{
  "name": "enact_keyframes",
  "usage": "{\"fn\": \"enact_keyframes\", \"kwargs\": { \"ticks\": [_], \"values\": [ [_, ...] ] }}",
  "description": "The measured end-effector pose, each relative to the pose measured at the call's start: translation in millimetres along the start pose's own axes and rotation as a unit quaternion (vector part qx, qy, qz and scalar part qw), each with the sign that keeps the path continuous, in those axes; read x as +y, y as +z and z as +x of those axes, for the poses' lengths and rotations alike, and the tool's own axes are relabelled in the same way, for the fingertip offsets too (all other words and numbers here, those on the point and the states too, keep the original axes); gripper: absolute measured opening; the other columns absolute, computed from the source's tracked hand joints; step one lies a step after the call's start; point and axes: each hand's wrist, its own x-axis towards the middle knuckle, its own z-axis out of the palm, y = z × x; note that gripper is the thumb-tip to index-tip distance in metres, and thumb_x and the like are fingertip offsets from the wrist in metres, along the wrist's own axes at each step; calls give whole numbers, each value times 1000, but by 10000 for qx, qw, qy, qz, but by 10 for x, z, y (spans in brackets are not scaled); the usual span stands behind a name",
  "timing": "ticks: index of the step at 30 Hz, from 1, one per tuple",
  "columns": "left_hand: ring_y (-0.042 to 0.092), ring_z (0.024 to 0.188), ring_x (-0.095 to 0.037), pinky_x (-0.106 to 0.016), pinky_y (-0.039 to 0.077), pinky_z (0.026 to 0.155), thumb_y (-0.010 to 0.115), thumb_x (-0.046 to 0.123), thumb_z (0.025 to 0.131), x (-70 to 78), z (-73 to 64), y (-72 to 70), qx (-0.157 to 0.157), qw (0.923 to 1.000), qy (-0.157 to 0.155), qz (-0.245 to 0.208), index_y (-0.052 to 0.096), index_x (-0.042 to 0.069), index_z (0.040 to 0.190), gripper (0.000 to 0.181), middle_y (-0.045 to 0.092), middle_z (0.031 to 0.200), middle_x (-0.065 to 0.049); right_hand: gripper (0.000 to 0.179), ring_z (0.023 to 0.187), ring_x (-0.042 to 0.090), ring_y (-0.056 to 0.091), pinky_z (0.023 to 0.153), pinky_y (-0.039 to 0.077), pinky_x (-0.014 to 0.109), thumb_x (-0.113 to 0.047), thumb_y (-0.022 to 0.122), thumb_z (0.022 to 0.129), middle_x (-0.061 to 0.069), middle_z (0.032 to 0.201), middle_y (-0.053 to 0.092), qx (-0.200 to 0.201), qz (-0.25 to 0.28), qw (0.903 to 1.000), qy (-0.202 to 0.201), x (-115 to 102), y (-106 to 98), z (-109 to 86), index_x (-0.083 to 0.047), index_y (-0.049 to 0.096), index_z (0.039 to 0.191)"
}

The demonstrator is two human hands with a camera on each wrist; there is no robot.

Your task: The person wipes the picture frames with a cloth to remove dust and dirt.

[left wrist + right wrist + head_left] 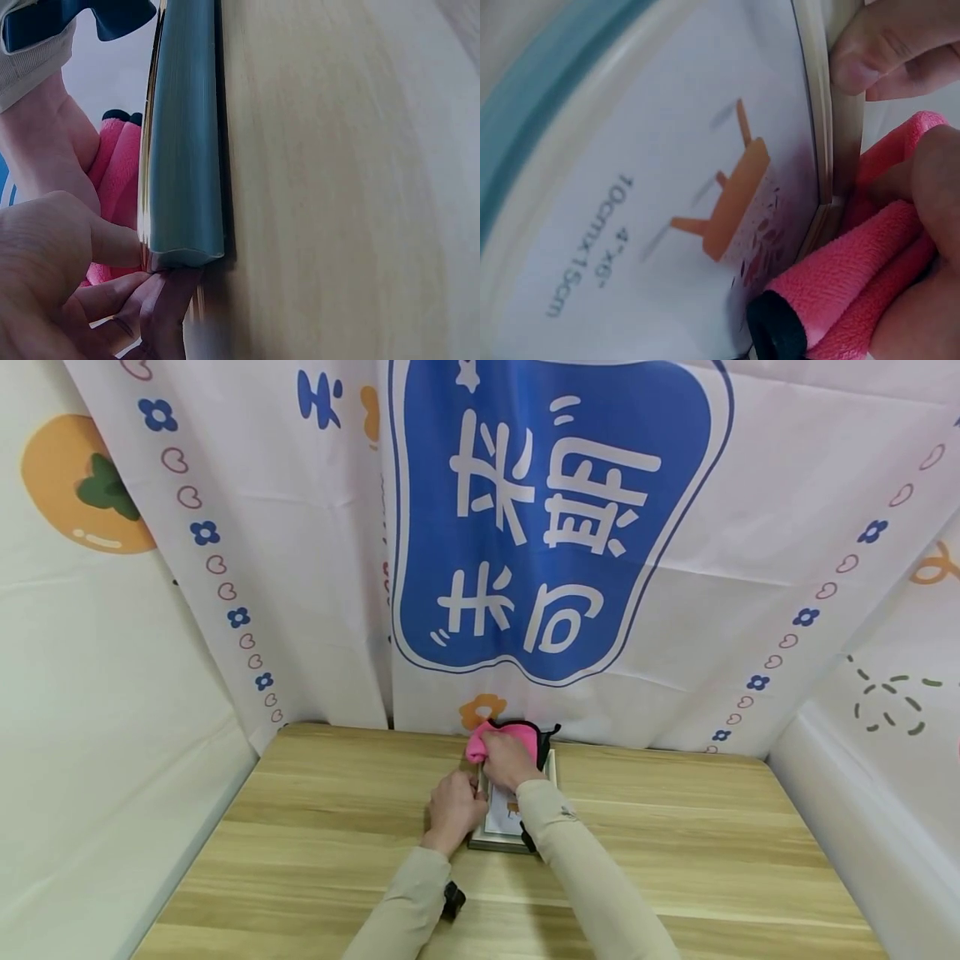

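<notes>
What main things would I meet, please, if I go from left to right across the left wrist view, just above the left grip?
Right grip → pink cloth → picture frame, seen from its blue-grey side → wooden tabletop.

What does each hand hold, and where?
The right hand grips the pink cloth by its bunched folds; the left hand pinches the picture frame by its left side.

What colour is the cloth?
The cloth is pink with black edging; it shows best in the right wrist view.
</notes>
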Motion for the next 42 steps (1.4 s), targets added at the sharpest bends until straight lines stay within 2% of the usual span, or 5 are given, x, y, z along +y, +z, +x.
{"fn": "enact_keyframes", "kwargs": {
  "ticks": [13,19,29,35,42],
  "values": [
    [52,66,-26,-41,40,56,74,15,86,-5,9,17,-171,9996,-235,65,60,17,69,22,59,74,-4,40,90,22,60,84,50,36,8,54,89,10,108,71,-264,1073,9934,-300,-35,-281,-15,-6,68,124],
    [60,70,-27,-45,48,59,76,16,86,-23,1,18,-86,9997,-217,90,68,15,77,12,67,80,-5,59,99,24,64,88,51,37,12,55,89,15,130,72,-179,1612,9861,-347,36,-521,-105,-4,62,145],
    [64,76,-27,-48,52,64,77,18,90,-14,-8,8,-159,9997,-170,41,71,13,86,8,70,86,-5,58,114,33,64,103,52,50,16,53,86,20,134,68,173,1587,9852,-622,336,-950,-315,2,62,141],
    [64,75,-26,-48,52,64,77,16,91,-5,-9,-6,-186,9997,-144,18,69,13,85,10,68,85,-5,61,122,39,65,105,52,55,17,59,87,23,142,66,446,1427,9874,-509,514,-1111,-425,1,59,146],
    [62,74,-26,-46,51,65,77,18,92,0,-3,-6,-257,9993,-251,37,68,14,83,14,66,83,-3,64,125,37,66,107,52,56,15,56,89,18,142,67,374,1177,9923,-88,671,-1111,-504,-5,60,149]
  ]
}}
